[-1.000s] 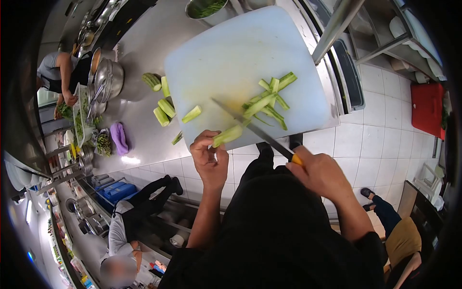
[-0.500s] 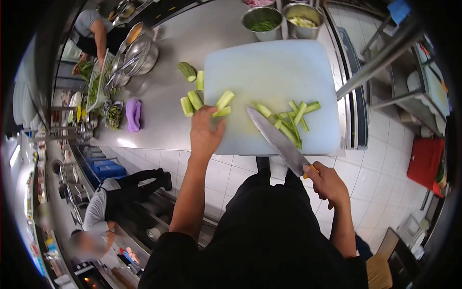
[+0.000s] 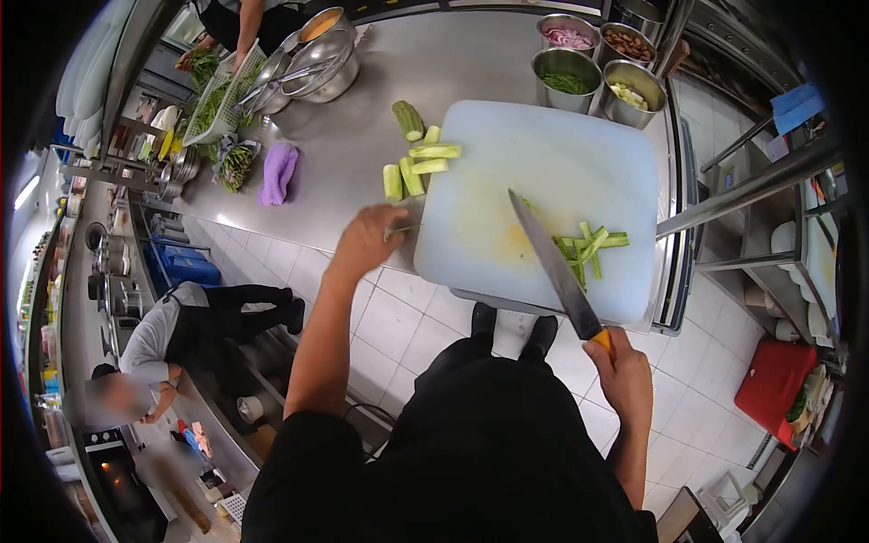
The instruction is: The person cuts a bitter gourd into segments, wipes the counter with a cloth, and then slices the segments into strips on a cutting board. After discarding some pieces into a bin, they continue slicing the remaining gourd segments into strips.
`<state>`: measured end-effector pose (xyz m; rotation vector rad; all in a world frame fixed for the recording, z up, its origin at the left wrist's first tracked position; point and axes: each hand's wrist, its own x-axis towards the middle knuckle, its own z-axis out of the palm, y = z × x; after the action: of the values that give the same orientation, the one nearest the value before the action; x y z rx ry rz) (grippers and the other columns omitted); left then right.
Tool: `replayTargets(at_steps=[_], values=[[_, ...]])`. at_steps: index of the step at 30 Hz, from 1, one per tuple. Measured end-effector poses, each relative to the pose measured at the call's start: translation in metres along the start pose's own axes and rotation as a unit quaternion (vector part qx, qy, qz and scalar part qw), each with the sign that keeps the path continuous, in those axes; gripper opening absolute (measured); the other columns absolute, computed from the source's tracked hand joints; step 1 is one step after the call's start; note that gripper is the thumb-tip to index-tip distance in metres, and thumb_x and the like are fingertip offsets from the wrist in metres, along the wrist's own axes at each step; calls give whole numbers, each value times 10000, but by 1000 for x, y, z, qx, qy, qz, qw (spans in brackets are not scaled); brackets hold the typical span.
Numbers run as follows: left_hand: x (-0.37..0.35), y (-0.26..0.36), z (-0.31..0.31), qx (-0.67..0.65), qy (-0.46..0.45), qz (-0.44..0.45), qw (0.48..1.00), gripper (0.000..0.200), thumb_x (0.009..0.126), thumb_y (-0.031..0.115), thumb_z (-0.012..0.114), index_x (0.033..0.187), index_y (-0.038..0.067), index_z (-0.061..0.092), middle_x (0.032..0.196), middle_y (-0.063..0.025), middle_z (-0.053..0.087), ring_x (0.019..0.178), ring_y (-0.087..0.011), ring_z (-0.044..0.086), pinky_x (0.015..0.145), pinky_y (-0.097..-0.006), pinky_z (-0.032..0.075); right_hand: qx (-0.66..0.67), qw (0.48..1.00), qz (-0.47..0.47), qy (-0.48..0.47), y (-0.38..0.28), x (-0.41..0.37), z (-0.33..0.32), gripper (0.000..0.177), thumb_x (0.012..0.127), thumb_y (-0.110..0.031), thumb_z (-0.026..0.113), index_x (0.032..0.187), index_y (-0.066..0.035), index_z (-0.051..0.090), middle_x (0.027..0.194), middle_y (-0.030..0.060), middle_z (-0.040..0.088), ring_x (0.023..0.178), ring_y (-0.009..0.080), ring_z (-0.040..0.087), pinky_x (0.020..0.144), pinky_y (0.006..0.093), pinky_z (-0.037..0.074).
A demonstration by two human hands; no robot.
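Observation:
My right hand point(image 3: 623, 371) is closed round the yellow handle of a large knife point(image 3: 559, 271), whose blade lies slanted over the white cutting board point(image 3: 579, 136). Cut green vegetable strips point(image 3: 593, 242) lie on the board, partly behind the blade. My left hand point(image 3: 369, 237) is beside the board's left edge, fingers bent together; what they hold, if anything, is too small to name. Peeled green pieces point(image 3: 412, 176) lie just beyond it, two of them reaching onto the board's edge. A darker, ridged piece point(image 3: 408, 120) rests on the steel counter point(image 3: 362, 127).
Metal pots point(image 3: 566, 86) of cut food stand behind the board. At the left are steel bowls point(image 3: 330, 77), a purple cloth point(image 3: 279, 172) and a white basket point(image 3: 213, 109) of greens by another person's arm. A second person point(image 3: 163, 335) works lower left.
My left hand has drawn away from the green pieces to the board's left side, and its fingers have closed. Two pieces now lie across the board's left edge. The camera view has shifted.

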<state>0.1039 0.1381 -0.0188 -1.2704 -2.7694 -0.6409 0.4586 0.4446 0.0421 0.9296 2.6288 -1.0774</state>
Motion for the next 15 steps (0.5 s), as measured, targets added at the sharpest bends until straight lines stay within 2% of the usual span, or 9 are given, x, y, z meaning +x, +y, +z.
replayTargets(at_steps=[1,4,5,6,8,9,12,14,15], values=[[-9,5,7,11,-4,19,1000,254,847,35,707,1095,90,698,1085,-130,697,1022,-380,655,904,-471,542,15,999,-13,29,0,-1,-2,410,987,-406,700,1192,-58,629,838,240,713,792,466,689,688,513,526],[-19,-8,30,27,40,-9,999,262,839,-1,688,1084,89,706,1031,-126,712,1026,-363,668,900,-443,555,34,994,-39,95,5,0,-8,391,976,-335,726,1248,-68,638,866,233,718,791,461,689,704,485,537],[-19,-12,34,23,68,-35,997,282,861,0,696,1131,79,707,1052,-128,719,1000,-331,679,874,-417,567,35,992,-46,112,6,-1,-11,385,981,-331,722,1248,-66,639,859,232,716,781,461,687,703,479,538],[-12,-3,33,-47,68,-88,993,286,876,14,702,1155,78,706,1061,-125,722,979,-321,683,869,-410,569,38,989,-54,130,6,0,-13,379,986,-328,717,1248,-64,640,852,231,713,771,460,685,703,472,538],[8,27,19,-181,65,-188,963,298,906,42,714,1202,77,703,1078,-119,726,937,-302,692,860,-395,572,78,988,-13,131,3,-1,-14,376,992,-321,713,1255,-62,641,842,224,707,752,454,679,696,462,536],[15,41,21,-250,31,-178,951,304,947,154,752,1233,58,713,1112,-109,736,912,-199,701,806,-335,571,98,987,5,125,1,-3,-13,374,996,-318,710,1258,-61,641,837,221,704,742,451,676,692,456,534],[56,86,5,-202,-2,-82,976,354,932,234,781,1244,82,714,1065,-112,743,873,-239,699,795,-354,568,109,987,56,101,-5,-6,-12,384,999,-324,708,1266,-57,637,820,210,695,718,446,663,682,446,529],[99,54,7,-162,48,-135,976,452,909,371,781,1242,76,703,1165,-181,739,1003,-345,716,873,-419,569,95,992,27,82,0,-12,-8,375,985,-316,722,1240,-55,638,826,224,704,741,447,681,680,460,534],[127,28,7,-140,79,-172,972,517,907,390,777,1287,57,669,1174,-196,735,1035,-362,712,887,-428,567,83,994,-1,68,4,-15,-6,370,981,-314,726,1234,-59,639,827,224,707,748,448,685,681,466,537]])
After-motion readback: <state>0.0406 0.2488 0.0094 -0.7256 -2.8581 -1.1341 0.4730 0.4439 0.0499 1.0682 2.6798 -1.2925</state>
